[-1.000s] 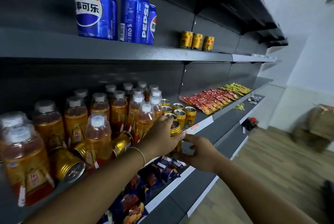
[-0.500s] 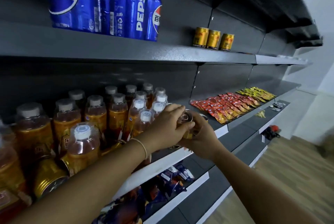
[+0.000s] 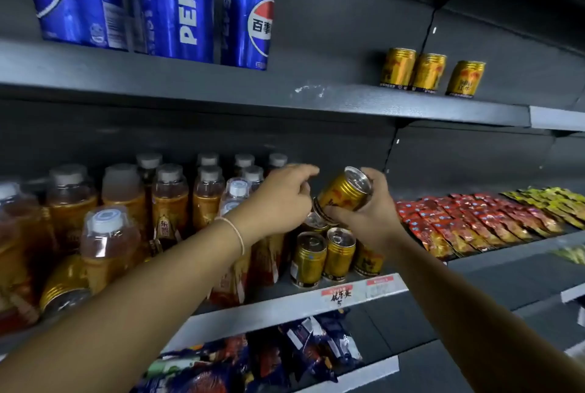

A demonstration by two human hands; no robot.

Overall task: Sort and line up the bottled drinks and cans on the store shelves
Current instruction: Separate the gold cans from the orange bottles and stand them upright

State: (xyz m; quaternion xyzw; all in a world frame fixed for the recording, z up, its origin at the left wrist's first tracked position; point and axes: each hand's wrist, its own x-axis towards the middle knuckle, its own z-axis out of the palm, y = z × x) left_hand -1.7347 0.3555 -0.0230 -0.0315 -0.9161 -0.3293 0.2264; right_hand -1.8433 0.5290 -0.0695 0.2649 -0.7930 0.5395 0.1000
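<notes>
My right hand (image 3: 372, 213) grips a gold can (image 3: 343, 191), tilted with its top toward the upper right, above the middle shelf (image 3: 285, 307). My left hand (image 3: 280, 199) hovers just left of the can's lower end with loosely curled fingers and holds nothing. Below the hands stand three gold cans (image 3: 340, 253) at the shelf front, with one more (image 3: 315, 221) behind them. Several amber tea bottles (image 3: 171, 199) fill the shelf to the left, and a gold can (image 3: 63, 288) lies on its side among them. Three gold cans (image 3: 429, 71) stand on the upper shelf (image 3: 348, 98).
Tall blue Pepsi cans (image 3: 247, 18) stand at the upper shelf's left. Red snack packets (image 3: 474, 221) and yellow ones (image 3: 550, 202) lie on the middle shelf to the right. Snack bags (image 3: 316, 348) fill the lower shelf.
The gold can went from my left hand, through both hands, into my right hand alone. It is now higher and tilted. The view has shifted up and closer to the shelves.
</notes>
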